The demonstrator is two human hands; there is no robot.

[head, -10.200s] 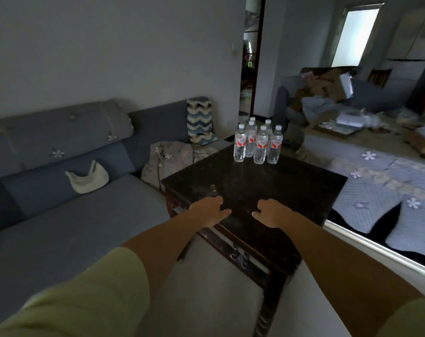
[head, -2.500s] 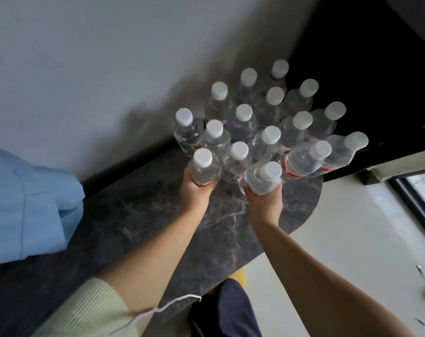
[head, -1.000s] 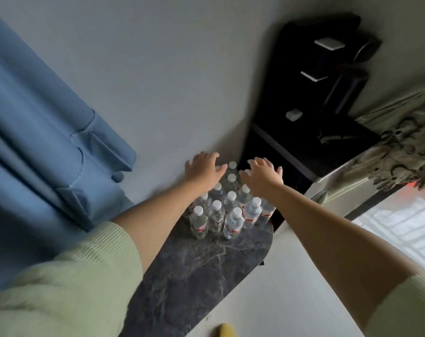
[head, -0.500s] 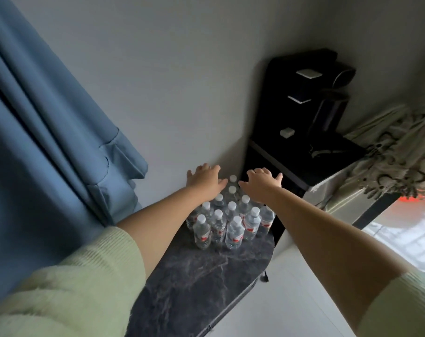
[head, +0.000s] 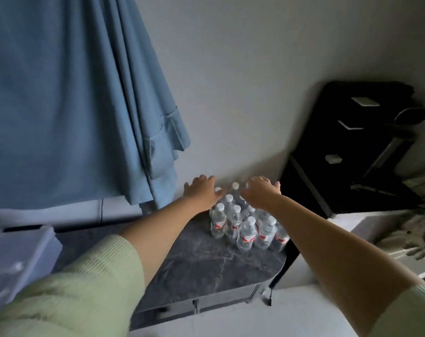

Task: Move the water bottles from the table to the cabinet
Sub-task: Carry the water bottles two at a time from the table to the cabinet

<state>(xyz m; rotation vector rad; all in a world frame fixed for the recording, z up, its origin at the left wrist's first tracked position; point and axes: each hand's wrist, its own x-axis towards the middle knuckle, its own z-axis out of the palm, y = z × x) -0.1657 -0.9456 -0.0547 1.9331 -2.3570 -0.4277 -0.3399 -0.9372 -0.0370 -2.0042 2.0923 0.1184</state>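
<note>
**Both hands empty above the bottles on the cabinet**

A pale grey wall (head: 230,81) fills the background, with a large blue fabric curtain (head: 68,98) hanging in folds over its left part. Below them stands the low cabinet with a dark grey marbled top (head: 206,261), its right end rounded, its front edge facing the camera. To its right stands a tall black appliance (head: 357,147) with pale rectangular buttons on it, and beside that a light cloth with a dark embroidered pattern (head: 418,237). A translucent plastic box (head: 17,261) sits at the cabinet's left end.

Two bare forearms in pale green ribbed sleeves (head: 85,288) reach forward over the top. The cluster of clear plastic water bottles with white caps and red-and-white labels (head: 245,229) stands upright at the back right of the cabinet top, close to the wall, the bottles packed against one another. The left hand (head: 201,193) hovers over the cluster's left side, fingers spread and fairly straight, gripping nothing. The right hand (head: 260,193) hovers over the cluster's right side, fingers likewise extended and empty; whether either palm touches a cap cannot be told
</note>
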